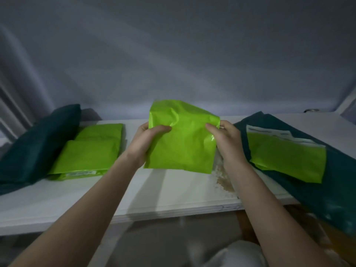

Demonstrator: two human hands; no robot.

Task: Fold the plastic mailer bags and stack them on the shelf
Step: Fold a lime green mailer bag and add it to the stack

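A folded lime-green plastic mailer bag (183, 137) is gripped above the white shelf (173, 191) by left hand (148, 141) and right hand (225, 139).

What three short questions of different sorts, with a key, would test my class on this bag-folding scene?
1. True or false: both hands hold the lime green bag.
2. Which lies on the dark green bags at the right? A) a lime bag B) a box C) scissors
3. Fill in: the folded lime stack lies on the white ____.

Key: 1 true, left hand and right hand; 2 A, the lime bag; 3 shelf.
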